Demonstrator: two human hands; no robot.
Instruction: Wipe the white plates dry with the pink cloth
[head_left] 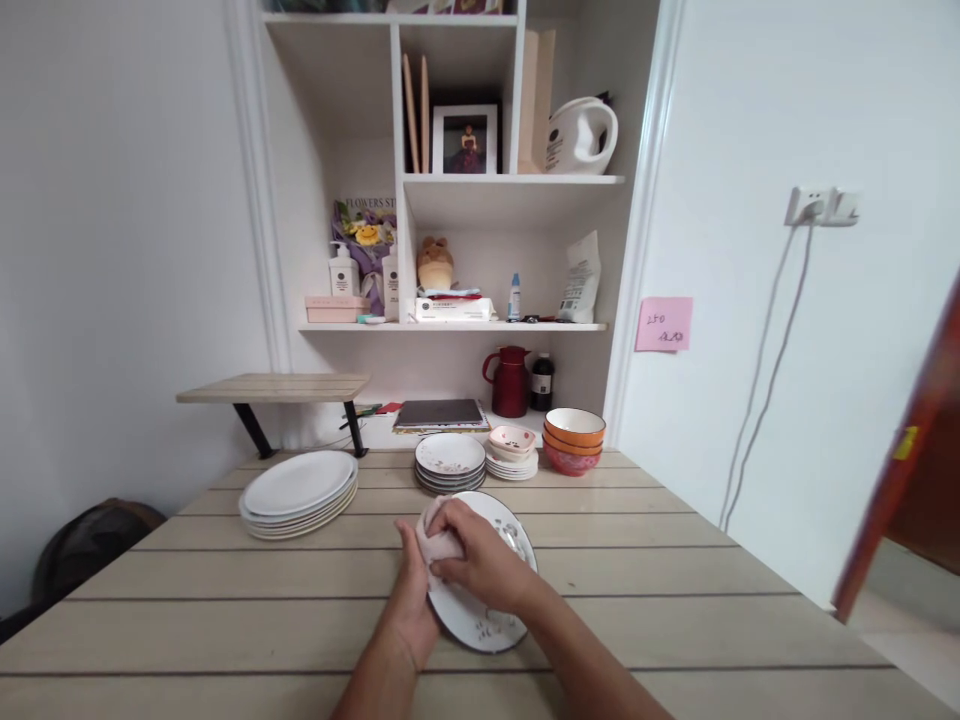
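A white plate with a dark rim and a floral pattern point(480, 625) is tilted above the wooden table, near the middle. My left hand point(414, 595) holds the plate at its left edge, thumb up beside the cloth. A pale pinkish cloth point(439, 540) is bunched at the plate's upper left edge. My right hand point(480, 555) reaches across the plate with its fingers closed on the cloth. The right forearm covers part of the plate's lower right side.
On the wooden table point(637, 560) stand large white plates point(300, 485) at left, patterned plates point(450, 455) at centre back, small dishes point(512, 445) and stacked bowls point(574, 430) to their right. A raised wooden stand point(274, 388) is at the back left, shelves point(510, 182) behind.
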